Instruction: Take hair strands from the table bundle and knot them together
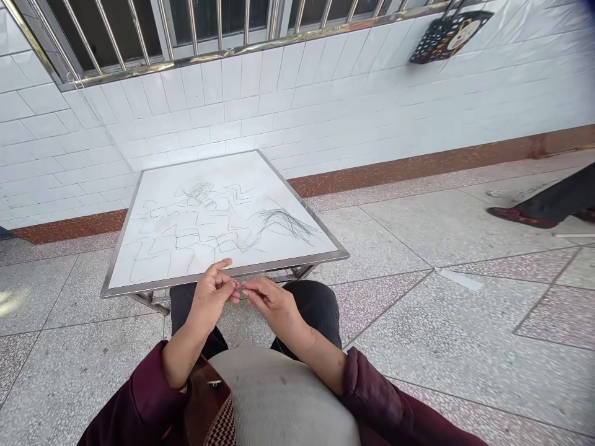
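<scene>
My left hand [210, 298] and my right hand [277, 310] meet over my lap at the table's near edge. Both are closed in a pinch, fingertips almost touching, on what looks like a thin dark strand [240, 286]; most of it is hidden by the fingers. On the white tabletop [153, 266] just beyond lie many loose, bent thin dark strands [186, 233], spread over its left and middle. Toward the back they form a small tangle [199, 192]. At the right lies a loose bunch of straighter strands [286, 222].
The metal-rimmed table stands by a white tiled wall [204, 118] under a barred window [195, 28]. A dotted basket [449, 37] hangs at the upper right. Another person's shoe [525, 217] shows on the right, and a white strip [459, 279] lies on the floor.
</scene>
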Demonstrator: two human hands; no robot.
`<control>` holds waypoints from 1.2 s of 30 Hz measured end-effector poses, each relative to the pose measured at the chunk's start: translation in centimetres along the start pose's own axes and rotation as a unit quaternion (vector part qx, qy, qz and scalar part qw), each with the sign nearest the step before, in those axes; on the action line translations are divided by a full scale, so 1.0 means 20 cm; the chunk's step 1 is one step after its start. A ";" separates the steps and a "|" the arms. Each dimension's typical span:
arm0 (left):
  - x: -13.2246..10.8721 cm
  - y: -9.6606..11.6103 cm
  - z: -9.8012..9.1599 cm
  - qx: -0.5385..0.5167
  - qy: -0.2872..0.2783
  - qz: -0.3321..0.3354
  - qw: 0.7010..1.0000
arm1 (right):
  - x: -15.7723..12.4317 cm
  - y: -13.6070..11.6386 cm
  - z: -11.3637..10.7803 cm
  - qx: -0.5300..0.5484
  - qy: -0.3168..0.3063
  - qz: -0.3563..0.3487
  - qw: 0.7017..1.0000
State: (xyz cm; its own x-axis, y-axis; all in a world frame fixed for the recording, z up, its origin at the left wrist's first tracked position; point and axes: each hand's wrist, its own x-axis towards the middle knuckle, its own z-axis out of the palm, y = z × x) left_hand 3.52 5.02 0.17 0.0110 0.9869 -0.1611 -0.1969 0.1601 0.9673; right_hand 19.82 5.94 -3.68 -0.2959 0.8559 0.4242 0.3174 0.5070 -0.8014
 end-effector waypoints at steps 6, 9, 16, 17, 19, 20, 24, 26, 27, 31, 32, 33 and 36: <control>0.01 0.02 -0.04 0.059 -0.027 -0.009 0.998 | 0.00 -0.04 -0.03 -0.162 -0.061 -0.129 0.976; 0.02 0.04 -0.05 0.079 -0.049 -0.014 0.996 | -0.01 -0.05 -0.03 -0.196 -0.069 -0.135 0.969; 0.05 0.05 -0.04 0.103 -0.054 0.000 0.993 | -0.02 -0.07 0.00 -0.198 -0.038 -0.087 0.976; 0.05 0.05 -0.05 0.109 -0.058 -0.003 0.992 | -0.02 -0.07 0.00 -0.210 -0.045 -0.095 0.972; 0.07 0.05 -0.05 0.123 -0.064 -0.012 0.990 | -0.02 -0.07 0.02 -0.229 -0.056 -0.110 0.965; 0.07 0.05 -0.06 0.131 -0.065 -0.016 0.989 | -0.02 -0.07 0.02 -0.233 -0.059 -0.114 0.964; 0.09 0.05 -0.07 0.167 -0.077 -0.013 0.983 | -0.02 -0.04 0.03 -0.213 -0.039 -0.113 0.970; 0.09 0.04 -0.07 0.177 -0.079 -0.004 0.981 | -0.02 -0.03 0.02 -0.196 -0.030 -0.108 0.974; 0.09 0.04 -0.07 0.181 -0.080 0.001 0.980 | -0.02 -0.03 0.02 -0.188 -0.029 -0.104 0.976; 0.10 0.05 -0.08 0.196 -0.055 0.020 0.979 | -0.02 -0.01 0.01 -0.149 -0.026 -0.087 0.985; 0.10 0.06 -0.08 0.198 -0.044 0.024 0.979 | -0.02 -0.01 0.01 -0.136 -0.026 -0.083 0.987; 0.11 0.06 -0.09 0.199 -0.034 0.028 0.979 | -0.02 -0.01 0.02 -0.126 -0.026 -0.080 0.989; 0.12 0.07 -0.10 0.203 -0.028 0.032 0.978 | -0.02 -0.02 0.02 -0.108 -0.023 -0.070 0.991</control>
State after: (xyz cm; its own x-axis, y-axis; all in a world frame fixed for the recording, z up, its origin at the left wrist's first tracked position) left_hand 1.38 7.54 0.76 0.0676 0.9930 -0.0968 0.2070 0.0809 0.9750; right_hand 19.44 5.42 -3.68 -0.3905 0.7721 0.5014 0.4541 0.6353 -0.6246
